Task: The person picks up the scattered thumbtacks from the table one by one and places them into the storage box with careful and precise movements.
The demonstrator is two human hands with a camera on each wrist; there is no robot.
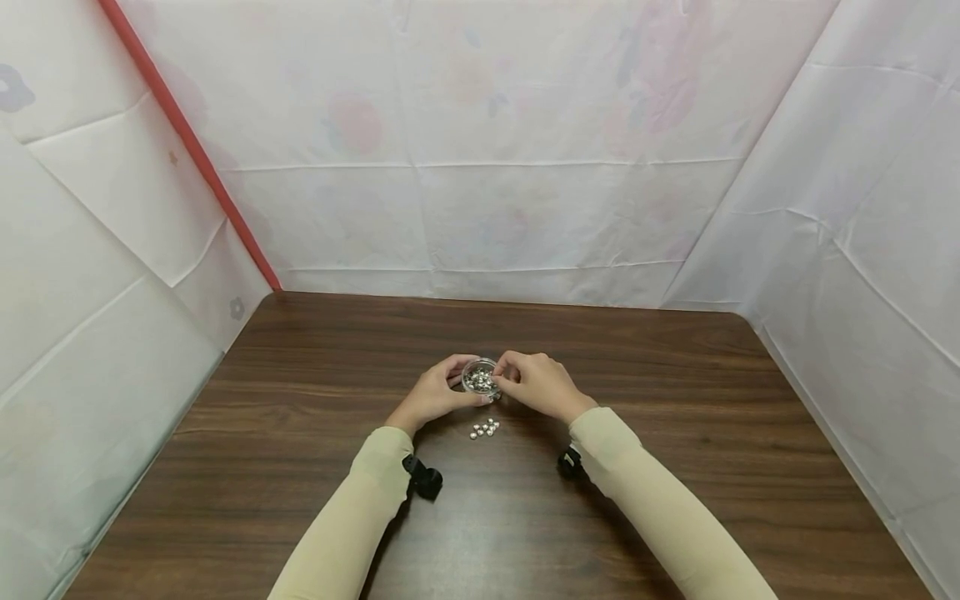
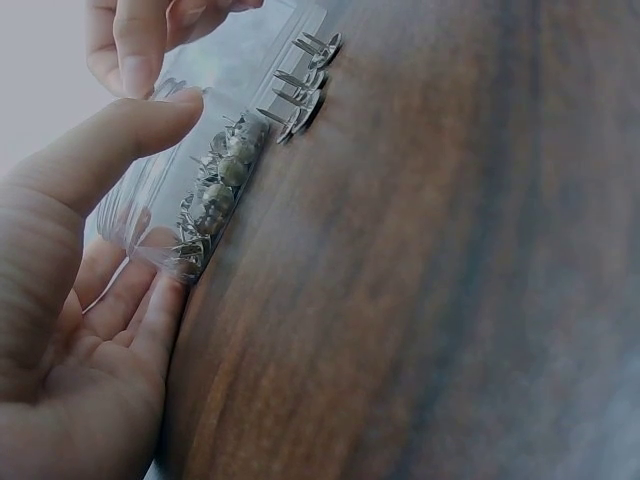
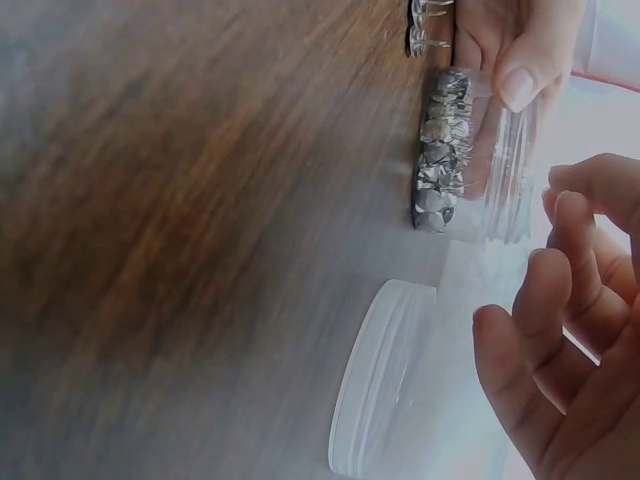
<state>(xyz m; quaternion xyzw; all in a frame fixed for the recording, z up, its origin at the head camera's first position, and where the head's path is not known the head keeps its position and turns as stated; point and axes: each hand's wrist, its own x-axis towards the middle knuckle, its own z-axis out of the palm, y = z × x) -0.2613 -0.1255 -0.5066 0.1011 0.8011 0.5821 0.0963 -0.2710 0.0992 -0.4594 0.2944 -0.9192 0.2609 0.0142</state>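
The left grip (image 1: 432, 395) grasps the clear jar (image 3: 490, 215) of tacks (image 3: 438, 150), likely to steady it; the right grip (image 1: 546, 385) hangs at its mouth, whether pinching anything I cannot tell; loose tacks (image 1: 485, 428) lie body-side of both, seemingly for reach

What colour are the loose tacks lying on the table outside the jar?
Silver; the loose tacks show best in the left wrist view.

Head view looks down; wrist views share jar (image 3: 507, 195).
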